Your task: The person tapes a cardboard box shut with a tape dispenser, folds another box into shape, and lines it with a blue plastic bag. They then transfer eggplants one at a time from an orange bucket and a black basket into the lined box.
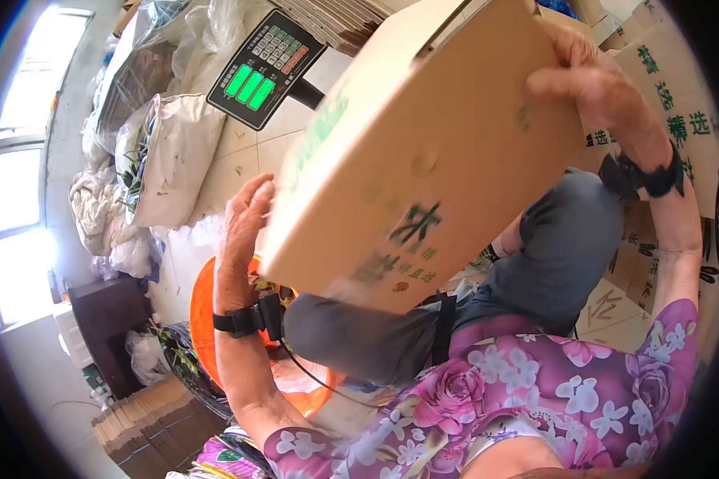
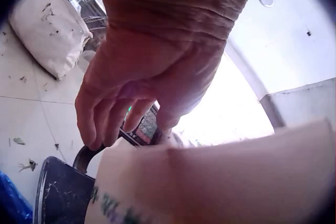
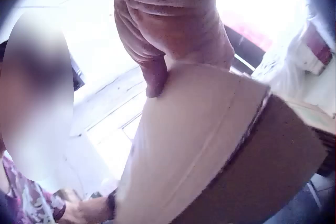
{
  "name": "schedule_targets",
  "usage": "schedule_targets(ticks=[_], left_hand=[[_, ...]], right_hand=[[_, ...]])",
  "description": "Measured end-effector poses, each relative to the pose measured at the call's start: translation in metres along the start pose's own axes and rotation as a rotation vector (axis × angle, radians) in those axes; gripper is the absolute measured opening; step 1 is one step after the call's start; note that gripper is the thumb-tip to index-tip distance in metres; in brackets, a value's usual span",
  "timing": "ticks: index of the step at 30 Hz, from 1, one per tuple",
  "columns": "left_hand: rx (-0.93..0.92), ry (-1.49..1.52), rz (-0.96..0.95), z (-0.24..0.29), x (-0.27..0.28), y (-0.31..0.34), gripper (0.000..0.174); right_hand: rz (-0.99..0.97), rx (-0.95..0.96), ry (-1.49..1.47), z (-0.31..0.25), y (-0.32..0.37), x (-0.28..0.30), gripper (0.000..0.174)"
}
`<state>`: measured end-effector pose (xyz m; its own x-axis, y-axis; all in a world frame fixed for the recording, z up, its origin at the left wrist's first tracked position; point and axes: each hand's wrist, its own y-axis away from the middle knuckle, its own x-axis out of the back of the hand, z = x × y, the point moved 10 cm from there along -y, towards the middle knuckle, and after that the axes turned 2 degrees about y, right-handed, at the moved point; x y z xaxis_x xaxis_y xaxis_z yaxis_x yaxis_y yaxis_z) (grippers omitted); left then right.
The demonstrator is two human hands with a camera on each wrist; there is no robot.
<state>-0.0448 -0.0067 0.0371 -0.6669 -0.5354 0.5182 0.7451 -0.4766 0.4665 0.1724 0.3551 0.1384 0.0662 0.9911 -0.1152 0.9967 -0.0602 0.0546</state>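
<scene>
A large tan cardboard box (image 1: 431, 168) with green and dark printed characters hangs tilted above the person's legs. At its upper right end, the right hand (image 1: 591, 84) grips the box, thumb pressed on the near face. The right wrist view shows that thumb lying on the cardboard (image 3: 194, 129), with the other fingers mostly hidden behind it. Along the box's lower left side is the left hand (image 1: 246, 219), its fingers loosely extended. In the left wrist view, the left hand's fingertips (image 2: 107, 134) hang right at the edge of the cardboard (image 2: 210, 176).
Beyond the box stands a scale display (image 1: 264, 68) with lit green panels. An orange basin (image 1: 204, 319) sits near the left forearm. A white sack (image 1: 180, 156) lies at left, stacked flat cardboard (image 1: 156, 427) at lower left, and more printed boxes (image 1: 671, 88) at right.
</scene>
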Motion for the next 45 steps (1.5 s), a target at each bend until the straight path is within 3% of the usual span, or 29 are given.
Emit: schedule_targets(ticks=[1,3,5,7,10,12,15,17,18,19,22,23,25,26,27,29,31,33,35,37,38,41,42,44,45], left_hand=[[-0.024,0.247,0.011,0.001,0.000,-0.002,0.055],[-0.120,0.311,0.026,0.030,0.001,0.005,0.061],[-0.154,0.274,-0.033,0.056,-0.010,0.014,0.062],[-0.179,0.238,-0.094,0.058,-0.033,0.011,0.065],[-0.414,-0.016,-0.083,0.073,-0.076,0.007,0.071],[-0.353,0.040,0.186,0.086,-0.077,0.013,0.064],[-0.317,0.163,0.232,0.046,-0.092,0.001,0.060],[-0.241,0.100,0.265,0.021,-0.098,-0.008,0.053],[-0.286,0.074,0.259,0.020,-0.103,-0.008,0.050],[-0.324,0.052,0.250,0.018,-0.111,-0.007,0.048],[-0.273,0.086,0.217,0.007,-0.116,-0.009,0.045],[-0.267,0.084,0.200,0.002,-0.117,-0.015,0.045],[-0.149,0.326,0.186,-0.022,-0.116,-0.032,0.043],[-0.123,0.286,0.197,-0.030,-0.114,-0.036,0.041],[-0.125,0.281,0.193,-0.027,-0.114,-0.035,0.041],[-0.223,0.401,0.188,-0.018,-0.113,-0.025,0.035],[-0.191,0.528,0.172,-0.025,-0.113,-0.017,0.032],[-0.169,0.667,0.164,-0.030,-0.113,-0.014,0.029],[-0.167,0.743,0.247,-0.041,-0.109,-0.011,0.029],[-0.146,0.800,0.221,-0.047,-0.112,-0.006,0.031],[-0.138,0.857,0.198,-0.048,-0.112,-0.005,0.033],[-0.120,0.847,0.205,-0.068,-0.107,-0.010,0.037],[-0.125,0.836,0.205,-0.083,-0.109,-0.018,0.037],[-0.083,0.474,0.439,-0.129,-0.098,-0.039,0.044],[-0.121,-0.219,0.584,-0.123,-0.092,-0.038,0.053]], right_hand=[[0.034,-0.057,0.160,-0.004,0.000,-0.022,0.037],[-0.259,0.145,0.623,-0.011,-0.004,-0.089,0.030],[-0.366,0.335,0.806,-0.002,0.000,-0.138,0.027],[-0.461,0.342,0.947,0.028,0.006,-0.173,0.027],[-0.529,0.332,1.077,0.060,0.017,-0.211,0.023],[-0.559,0.361,1.165,0.081,0.025,-0.221,0.022],[-0.586,0.345,1.250,0.115,0.039,-0.217,0.021],[-0.658,0.393,1.129,0.120,0.046,-0.204,0.024],[-0.565,0.318,1.060,0.105,0.037,-0.184,0.028],[-0.364,0.439,0.923,0.081,0.028,-0.157,0.029],[0.156,0.218,1.022,0.073,0.007,-0.064,0.033],[0.161,0.199,1.019,0.083,0.012,-0.060,0.033],[0.165,-0.199,0.899,0.131,0.017,-0.037,0.045],[-0.033,-0.497,0.954,0.163,0.020,-0.039,0.050],[-0.028,-0.498,0.950,0.166,0.020,-0.034,0.050],[-0.210,-0.303,0.899,0.171,0.027,-0.044,0.046],[-0.312,-0.038,0.948,0.167,0.040,-0.048,0.045],[-0.233,0.418,1.077,0.159,0.042,-0.046,0.042],[-0.228,0.033,0.883,0.182,0.035,-0.033,0.039],[0.202,-0.267,0.263,0.212,0.037,-0.002,0.045],[0.202,-0.269,0.257,0.215,0.037,-0.008,0.045],[0.525,-0.316,0.133,0.223,0.048,0.012,0.048],[0.504,-0.348,0.159,0.243,0.042,0.023,0.047],[0.502,-0.363,0.178,0.268,0.036,0.023,0.047],[0.540,-0.371,0.458,0.266,0.031,0.024,0.048]])
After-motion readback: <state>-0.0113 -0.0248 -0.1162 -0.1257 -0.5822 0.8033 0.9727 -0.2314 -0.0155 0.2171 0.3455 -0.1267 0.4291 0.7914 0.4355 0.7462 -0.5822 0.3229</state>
